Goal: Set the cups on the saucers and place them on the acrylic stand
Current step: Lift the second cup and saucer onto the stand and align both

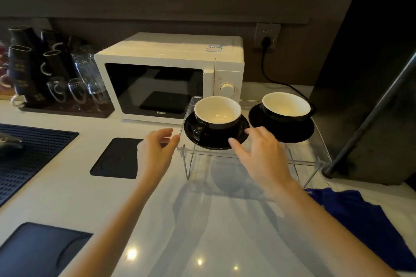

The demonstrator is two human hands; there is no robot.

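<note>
Near: my left hand [155, 150] and right hand [261, 153], both open, empty | Left cup [217, 114] on saucer [202, 139], right cup [286, 107], on stand [315, 159] | Glazed, brittle, slippery; I judge: lift by saucer rim.
</note>
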